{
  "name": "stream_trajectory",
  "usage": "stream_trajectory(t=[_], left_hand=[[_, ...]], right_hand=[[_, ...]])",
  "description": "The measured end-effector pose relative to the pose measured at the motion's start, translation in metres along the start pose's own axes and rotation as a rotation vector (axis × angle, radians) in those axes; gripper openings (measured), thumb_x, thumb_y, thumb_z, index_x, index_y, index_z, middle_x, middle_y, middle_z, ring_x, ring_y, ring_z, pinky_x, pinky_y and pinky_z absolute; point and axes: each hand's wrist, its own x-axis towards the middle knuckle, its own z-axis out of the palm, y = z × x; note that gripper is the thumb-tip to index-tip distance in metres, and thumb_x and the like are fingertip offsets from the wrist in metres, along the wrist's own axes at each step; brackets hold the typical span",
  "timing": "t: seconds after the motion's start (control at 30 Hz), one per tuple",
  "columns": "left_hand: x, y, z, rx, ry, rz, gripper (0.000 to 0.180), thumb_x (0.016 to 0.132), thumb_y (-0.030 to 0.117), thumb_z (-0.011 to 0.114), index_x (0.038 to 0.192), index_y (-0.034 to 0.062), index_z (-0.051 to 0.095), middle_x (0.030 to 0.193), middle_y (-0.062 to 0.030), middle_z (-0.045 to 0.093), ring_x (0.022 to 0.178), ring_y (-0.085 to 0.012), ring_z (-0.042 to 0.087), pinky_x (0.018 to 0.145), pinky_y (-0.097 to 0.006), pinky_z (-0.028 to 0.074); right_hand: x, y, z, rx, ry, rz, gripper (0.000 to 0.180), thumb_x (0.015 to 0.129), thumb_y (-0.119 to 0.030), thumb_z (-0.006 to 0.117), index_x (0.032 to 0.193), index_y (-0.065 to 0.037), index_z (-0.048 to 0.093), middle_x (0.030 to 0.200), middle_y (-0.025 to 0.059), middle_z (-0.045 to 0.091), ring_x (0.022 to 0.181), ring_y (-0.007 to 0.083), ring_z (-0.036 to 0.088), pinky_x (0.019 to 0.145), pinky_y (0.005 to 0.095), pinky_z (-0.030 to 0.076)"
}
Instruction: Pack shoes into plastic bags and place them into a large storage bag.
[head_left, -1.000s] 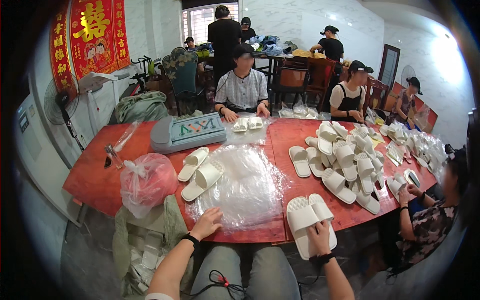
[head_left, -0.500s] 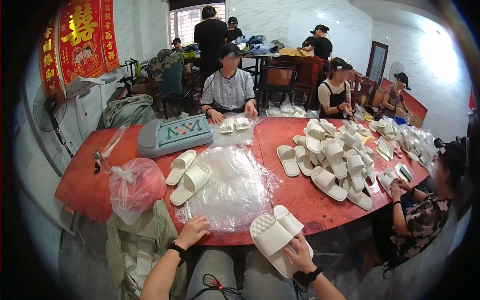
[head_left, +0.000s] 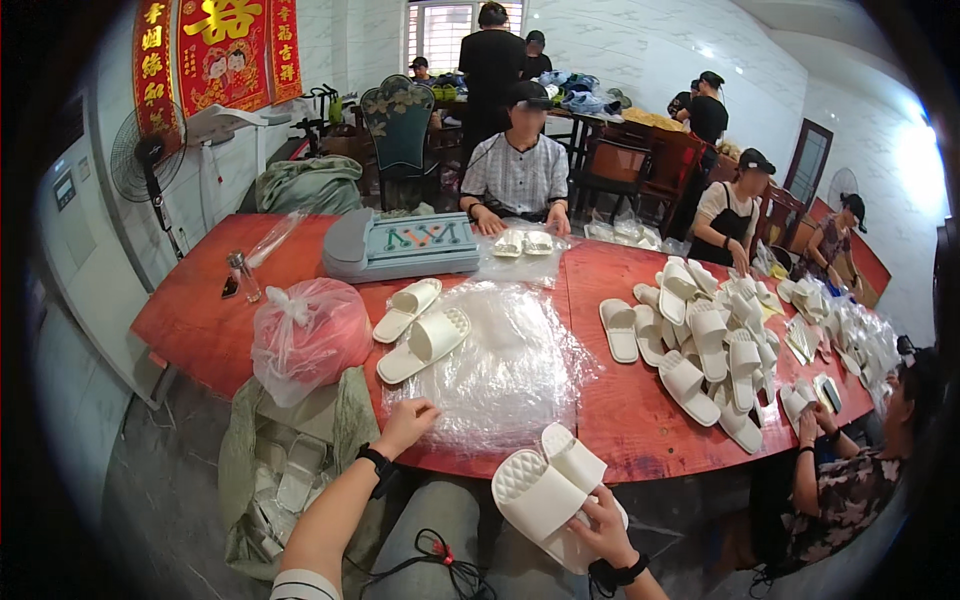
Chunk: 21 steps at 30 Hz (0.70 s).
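Note:
My right hand grips a pair of cream slippers over my lap, at the table's near edge. The two slippers overlap, their quilted straps facing up. At the near left corner of a stack of clear plastic bags, my left hand has its fingers drawn together; whether a bag edge is between them I cannot make out. Another pair of cream slippers lies partly on the left side of the stack, soles down.
A large slipper pile covers the table's right part. On the left stand a knotted bag with red contents, a grey-blue case and a glass bottle. An open sack sits below. Several co-workers sit around the table.
My left hand has gone from spread fingers to fingers drawn together near the bag stack. The view has shifted left. My right hand still holds the slippers.

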Motion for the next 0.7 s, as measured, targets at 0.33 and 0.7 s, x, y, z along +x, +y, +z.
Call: stream_trajectory(t=[0.33, 0.7], left_hand=[[0.009, 0.038, 0.006, -0.092, 0.198, 0.083, 0.012, 0.091, 0.011, 0.062, 0.091, -0.0006, 0.065, 0.081, -0.0153, 0.070, 0.075, -0.0189, 0.069, 0.066, -0.032, 0.052], [-0.022, 0.076, 0.035, 0.222, 0.048, 0.602, 0.008, 0.084, 0.005, 0.066, 0.089, 0.0006, 0.063, 0.086, -0.0147, 0.066, 0.083, -0.0321, 0.064, 0.071, -0.038, 0.052]], right_hand=[[0.021, -0.011, 0.016, -0.085, -0.103, -0.114, 0.043, 0.083, -0.023, 0.073, 0.123, -0.014, 0.065, 0.128, 0.0149, 0.052, 0.119, 0.0324, 0.046, 0.099, 0.0449, 0.032], [0.056, -0.023, 0.038, -0.343, -0.046, -0.056, 0.032, 0.080, -0.021, 0.071, 0.111, -0.012, 0.066, 0.116, 0.0126, 0.053, 0.109, 0.0315, 0.049, 0.086, 0.0463, 0.035]])
